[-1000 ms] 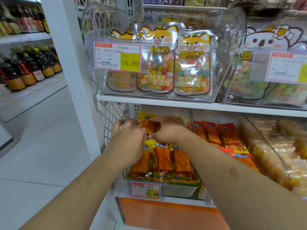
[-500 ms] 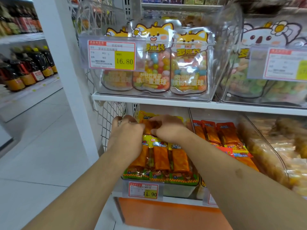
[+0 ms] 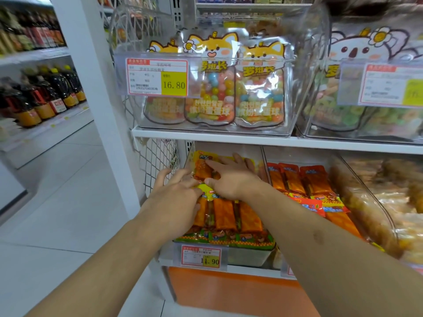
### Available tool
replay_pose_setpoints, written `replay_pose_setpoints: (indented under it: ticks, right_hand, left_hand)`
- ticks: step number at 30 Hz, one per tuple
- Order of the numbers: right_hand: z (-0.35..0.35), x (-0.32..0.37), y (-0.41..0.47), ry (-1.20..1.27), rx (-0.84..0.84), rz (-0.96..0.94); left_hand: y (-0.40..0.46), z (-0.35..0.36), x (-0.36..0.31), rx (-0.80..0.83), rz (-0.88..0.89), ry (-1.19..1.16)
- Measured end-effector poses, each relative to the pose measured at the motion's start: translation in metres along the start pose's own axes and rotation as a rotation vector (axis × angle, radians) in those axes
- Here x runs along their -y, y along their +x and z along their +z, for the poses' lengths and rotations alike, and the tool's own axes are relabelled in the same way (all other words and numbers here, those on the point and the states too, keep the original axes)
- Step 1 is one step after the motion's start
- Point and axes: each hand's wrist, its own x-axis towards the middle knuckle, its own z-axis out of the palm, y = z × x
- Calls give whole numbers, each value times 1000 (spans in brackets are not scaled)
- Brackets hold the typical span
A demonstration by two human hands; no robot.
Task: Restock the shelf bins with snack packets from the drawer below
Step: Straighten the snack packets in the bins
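Both hands lie flat on the stock with fingers extended; neither is curled round a packet. The right hand (image 3: 231,177) presses its spread fingers on an orange-and-yellow snack packet (image 3: 202,169) at the far end of the clear bin (image 3: 249,255) on the lower shelf. The left hand (image 3: 176,193) rests just left of it, fingers straight and touching the packets near the bin's left wall; the two hands meet at the fingertips. Nearer the viewer, a row of like packets (image 3: 225,217) lies side by side in the same bin, green ends toward the front. A price tag (image 3: 201,258) reading 1.90 hangs on the bin front. To the right, a neighbouring bin holds red-orange packets (image 3: 304,181). On the shelf above, a clear bin holds candy bags (image 3: 235,88) behind a 16.80 tag (image 3: 158,77). An orange drawer front (image 3: 229,291) sits below.
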Motion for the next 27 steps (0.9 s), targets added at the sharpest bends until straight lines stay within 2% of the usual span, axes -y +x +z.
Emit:
replay_pose_setpoints:
  ticks: [11,18,27]
  right_hand:
    - [-7,-5,-10,62,15,-34]
    - [3,-2,-33,-217,-79,-148]
    - [3,1,-24,-112,17,-24]
  left_hand:
    - [0,-7,-7,102,-63,-14]
    - [-1,-11,-14,121,-33,21]
    - [-2,-7,-15,106,-33,27]
